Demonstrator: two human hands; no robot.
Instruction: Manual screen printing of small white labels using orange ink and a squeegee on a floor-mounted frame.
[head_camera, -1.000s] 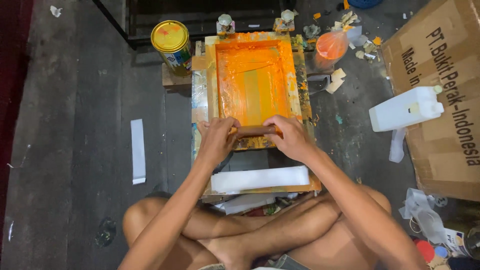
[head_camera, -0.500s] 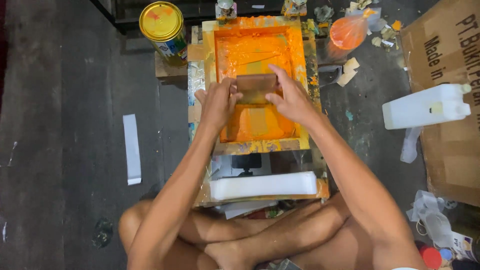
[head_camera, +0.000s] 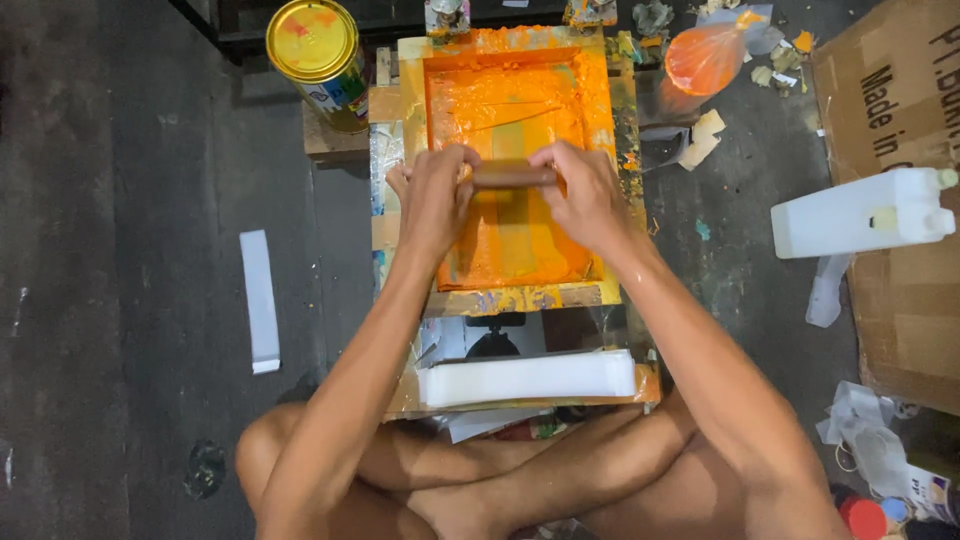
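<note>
Both hands, the left hand (head_camera: 437, 198) and right hand (head_camera: 583, 195), grip tight the wooden squeegee (head_camera: 512, 176); uneven pressure could smear orange ink over the screen frame (head_camera: 620, 110).

Two hands: left hand (head_camera: 432, 200), right hand (head_camera: 585, 195). One squeegee (head_camera: 512, 176). One orange-inked screen frame (head_camera: 508, 160). One paint tin (head_camera: 318, 60). One orange-filled plastic bag (head_camera: 706, 58). One white jerrycan (head_camera: 860, 212). One cardboard box (head_camera: 900, 100). One white strip on floor (head_camera: 260, 300). One white stack (head_camera: 528, 378).

A brown wooden squeegee (head_camera: 512, 176) lies crosswise on the orange-inked printing screen (head_camera: 520, 240), near its middle.
</note>
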